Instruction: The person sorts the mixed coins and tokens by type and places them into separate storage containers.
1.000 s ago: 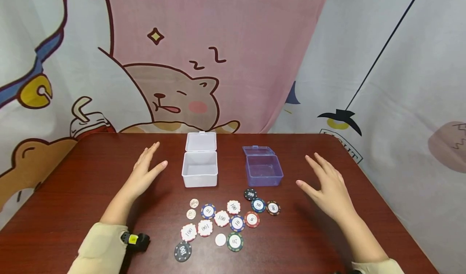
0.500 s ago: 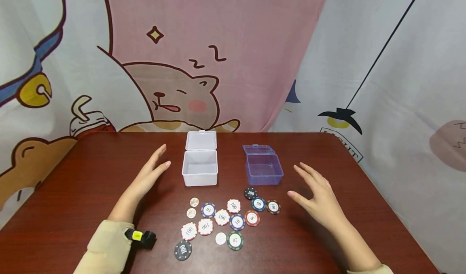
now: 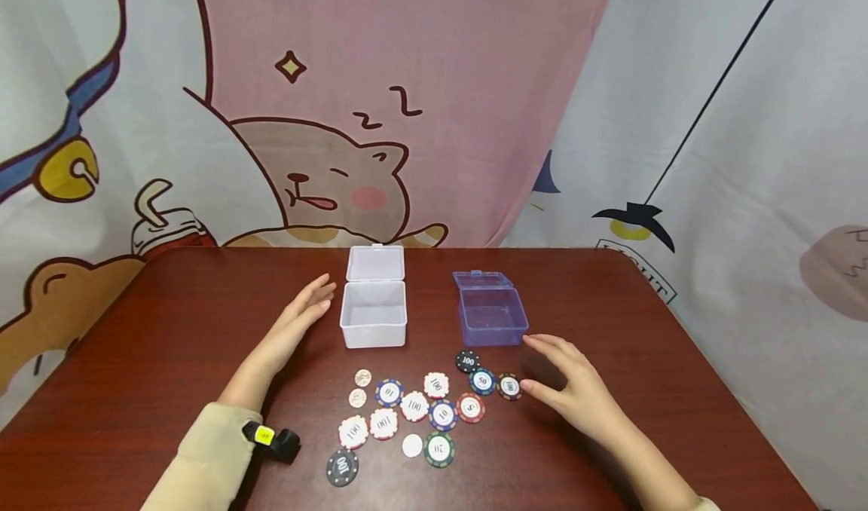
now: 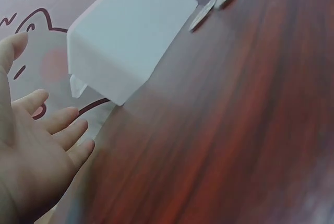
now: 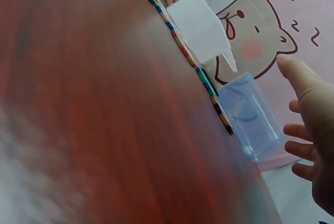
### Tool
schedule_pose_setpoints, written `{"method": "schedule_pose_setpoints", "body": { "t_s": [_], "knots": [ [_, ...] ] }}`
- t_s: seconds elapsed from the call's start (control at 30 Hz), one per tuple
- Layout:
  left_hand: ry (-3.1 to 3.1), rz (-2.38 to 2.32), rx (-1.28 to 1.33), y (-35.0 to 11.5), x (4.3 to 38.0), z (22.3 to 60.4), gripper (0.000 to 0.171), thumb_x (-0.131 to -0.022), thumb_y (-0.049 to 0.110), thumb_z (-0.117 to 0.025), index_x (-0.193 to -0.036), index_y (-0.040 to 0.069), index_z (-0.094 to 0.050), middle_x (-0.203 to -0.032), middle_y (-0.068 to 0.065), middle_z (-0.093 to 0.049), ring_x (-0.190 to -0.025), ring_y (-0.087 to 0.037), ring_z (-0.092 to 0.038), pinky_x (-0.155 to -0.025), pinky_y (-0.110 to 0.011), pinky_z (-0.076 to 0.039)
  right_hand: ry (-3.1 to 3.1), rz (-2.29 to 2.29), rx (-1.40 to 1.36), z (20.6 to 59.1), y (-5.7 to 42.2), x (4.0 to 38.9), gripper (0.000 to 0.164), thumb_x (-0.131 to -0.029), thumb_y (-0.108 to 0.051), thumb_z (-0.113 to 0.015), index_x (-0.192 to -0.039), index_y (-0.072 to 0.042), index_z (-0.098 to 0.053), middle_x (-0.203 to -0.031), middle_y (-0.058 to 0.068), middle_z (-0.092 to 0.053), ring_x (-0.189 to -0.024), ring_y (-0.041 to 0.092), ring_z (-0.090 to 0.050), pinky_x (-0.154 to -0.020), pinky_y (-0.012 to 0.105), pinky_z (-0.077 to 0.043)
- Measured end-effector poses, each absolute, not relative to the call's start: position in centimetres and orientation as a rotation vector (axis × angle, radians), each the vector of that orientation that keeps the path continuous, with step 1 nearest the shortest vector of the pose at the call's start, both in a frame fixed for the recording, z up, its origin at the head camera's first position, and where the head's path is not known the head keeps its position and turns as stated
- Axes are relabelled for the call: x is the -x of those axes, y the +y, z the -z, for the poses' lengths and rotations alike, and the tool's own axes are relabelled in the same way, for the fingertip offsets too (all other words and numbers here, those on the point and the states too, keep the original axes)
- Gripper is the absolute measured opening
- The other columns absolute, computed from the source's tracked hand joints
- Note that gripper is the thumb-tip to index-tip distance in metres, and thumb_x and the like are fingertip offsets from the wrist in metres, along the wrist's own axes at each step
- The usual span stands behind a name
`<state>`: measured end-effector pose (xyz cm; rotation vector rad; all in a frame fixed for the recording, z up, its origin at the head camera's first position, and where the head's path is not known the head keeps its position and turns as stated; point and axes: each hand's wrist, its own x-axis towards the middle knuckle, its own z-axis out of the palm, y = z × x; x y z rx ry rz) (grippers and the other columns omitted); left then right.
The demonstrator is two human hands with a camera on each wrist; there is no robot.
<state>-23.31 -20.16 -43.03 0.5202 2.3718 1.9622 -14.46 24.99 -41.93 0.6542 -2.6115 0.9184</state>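
Note:
In the head view my left hand is held left of a white plastic box whose lid stands open. Its fingers are spread and hold nothing; the left wrist view shows them apart from the box wall. My right hand is lower right of a translucent blue box, also with its lid up. The right thumb tip comes close to a dark poker chip; whether it touches cannot be told. Nearby lie another black chip, a blue chip and a red chip.
Several more poker chips, among them a white one, a green one and a black one, lie on the brown table. Two small patterned discs and a plain white disc are among them. A printed curtain hangs behind.
My left hand has moved right, closer to the white box. My right hand has come left and nearer, toward the dark chip. Boxes and chips stay in place.

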Motion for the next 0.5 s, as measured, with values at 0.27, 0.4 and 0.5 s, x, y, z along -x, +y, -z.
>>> {"method": "schedule_pose_setpoints", "body": {
  "t_s": [0.27, 0.4, 0.5],
  "knots": [
    [2.262, -2.009, -0.530, -19.2, 23.6, 43.4, 0.059, -0.100, 0.019, -0.047, -0.150, 0.000, -0.020, -0.148, -0.024, -0.033, -0.137, -0.036, -0.026, -0.109, -0.053, -0.013, -2.675, -1.009, -0.669, 42.9, 24.6, 14.2, 0.059, -0.078, -0.030, -0.081, -0.131, -0.013, -0.059, -0.123, -0.006, -0.055, -0.116, 0.018, -0.049, -0.090, 0.049, -0.042],
    [2.226, -2.021, -0.513, -19.0, 23.8, 43.6, 0.060, -0.100, 0.019, -0.047, -0.150, 0.000, -0.019, -0.147, -0.025, -0.033, -0.136, -0.037, -0.027, -0.109, -0.053, -0.013, -2.686, -1.042, -0.691, 43.2, 24.4, 14.2, 0.059, -0.077, -0.033, -0.081, -0.129, -0.013, -0.061, -0.120, -0.008, -0.057, -0.113, 0.016, -0.051, -0.091, 0.043, -0.042],
    [2.225, -2.020, -0.489, -19.0, 23.9, 43.6, 0.061, -0.099, 0.019, -0.049, -0.150, 0.001, -0.020, -0.147, -0.026, -0.033, -0.135, -0.036, -0.029, -0.109, -0.052, -0.013, -2.678, -1.037, -0.741, 43.5, 24.3, 14.2, 0.060, -0.076, -0.033, -0.082, -0.128, -0.012, -0.061, -0.119, -0.009, -0.057, -0.111, 0.015, -0.052, -0.091, 0.034, -0.042]
  ]
}}
